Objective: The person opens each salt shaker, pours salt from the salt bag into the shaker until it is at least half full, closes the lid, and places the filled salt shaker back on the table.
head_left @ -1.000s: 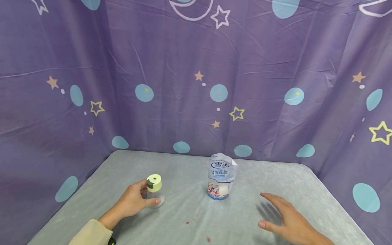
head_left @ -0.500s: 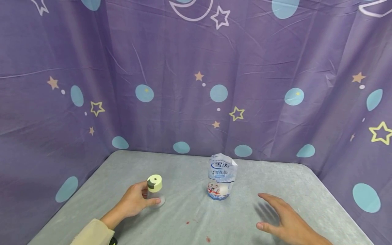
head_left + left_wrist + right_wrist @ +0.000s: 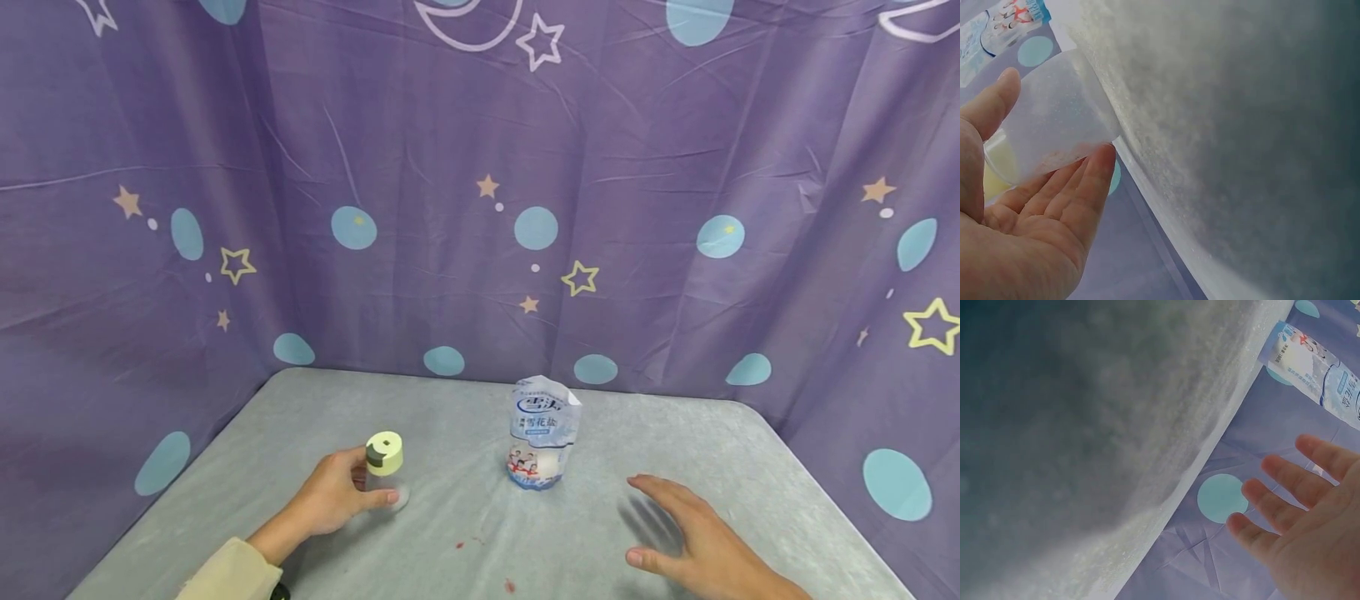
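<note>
My left hand [image 3: 333,493] holds a seasoning jar [image 3: 385,482] upright at the tabletop on the left, thumb on its near side and fingers behind. The jar has a see-through body and a pale yellow-green lid with a dark green part. In the left wrist view its cloudy body [image 3: 1063,109] lies between thumb and fingers, the lid partly hidden by the hand. A blue-and-white salt bag [image 3: 542,433] stands upright near the middle of the table. To its right, my right hand [image 3: 697,542] hovers with spread fingers [image 3: 1272,503] and nothing in its grasp.
A pale grey cloth covers the table [image 3: 450,417], with a few small red marks [image 3: 510,586] near the front. Purple curtains [image 3: 420,208] with stars and blue dots rise behind and along both sides.
My left hand and the jar have shifted slightly to the right. The right hand has drifted a little left. The salt bag stays where it was.
</note>
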Tool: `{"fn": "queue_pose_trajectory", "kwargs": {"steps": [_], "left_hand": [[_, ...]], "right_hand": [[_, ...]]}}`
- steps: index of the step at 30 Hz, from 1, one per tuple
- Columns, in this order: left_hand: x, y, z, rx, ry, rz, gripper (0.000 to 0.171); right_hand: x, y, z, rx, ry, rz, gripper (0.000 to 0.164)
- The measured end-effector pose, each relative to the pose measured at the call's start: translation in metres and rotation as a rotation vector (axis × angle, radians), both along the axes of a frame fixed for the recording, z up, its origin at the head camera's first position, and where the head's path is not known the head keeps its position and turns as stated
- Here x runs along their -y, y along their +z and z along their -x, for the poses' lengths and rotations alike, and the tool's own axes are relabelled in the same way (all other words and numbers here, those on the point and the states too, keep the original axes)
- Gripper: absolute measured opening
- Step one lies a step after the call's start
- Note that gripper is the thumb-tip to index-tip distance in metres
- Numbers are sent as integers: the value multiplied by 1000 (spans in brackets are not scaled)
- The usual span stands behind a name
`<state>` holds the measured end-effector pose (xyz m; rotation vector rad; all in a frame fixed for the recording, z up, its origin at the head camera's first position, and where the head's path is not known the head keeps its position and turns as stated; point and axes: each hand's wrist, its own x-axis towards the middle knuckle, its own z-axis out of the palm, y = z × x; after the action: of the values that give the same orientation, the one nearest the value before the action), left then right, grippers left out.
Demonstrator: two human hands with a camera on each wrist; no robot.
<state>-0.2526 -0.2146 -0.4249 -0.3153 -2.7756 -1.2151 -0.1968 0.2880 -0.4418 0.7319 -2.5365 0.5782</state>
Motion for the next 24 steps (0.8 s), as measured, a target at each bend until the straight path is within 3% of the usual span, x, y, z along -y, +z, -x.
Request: {"fn": "queue_pose_trajectory", "kwargs": {"steps": [24], "left_hand": [[-12, -3, -8, -44, -113, -18, 51]], "right_hand": [[3, -1, 2, -65, 53, -42, 83]]}}
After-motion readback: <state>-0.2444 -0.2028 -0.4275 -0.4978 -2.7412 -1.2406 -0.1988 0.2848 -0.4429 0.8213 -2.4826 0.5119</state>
